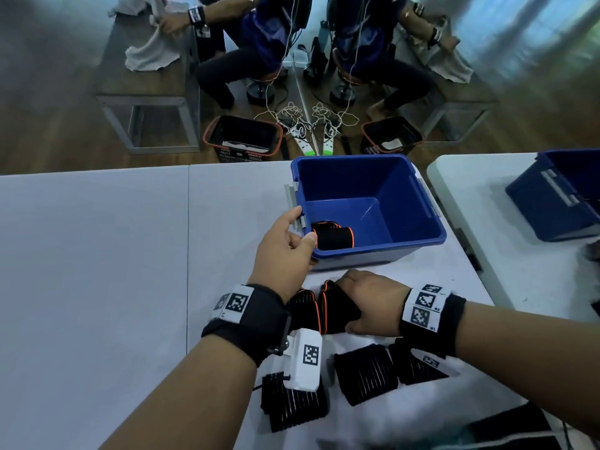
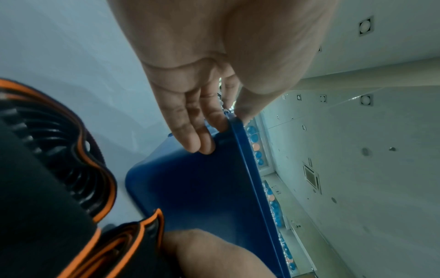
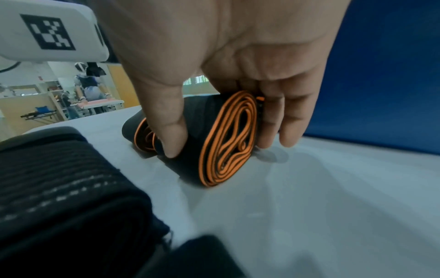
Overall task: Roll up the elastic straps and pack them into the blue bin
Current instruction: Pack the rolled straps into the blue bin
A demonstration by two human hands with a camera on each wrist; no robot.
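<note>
My left hand [image 1: 285, 251] grips the blue bin [image 1: 418, 203] at its near corner rim; my right hand [image 1: 370, 300] clasps a rolled strap [image 3: 223, 139] on the bench [image 1: 97, 254] just beside the bin.

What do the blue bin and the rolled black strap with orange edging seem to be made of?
Blue bin: probably moulded plastic, with smooth, slightly glossy walls and a rounded rim. Rolled black strap with orange edging, gripped by the right hand: apparently woven elastic fabric, matte, with soft layers coiling in a spiral.
</note>
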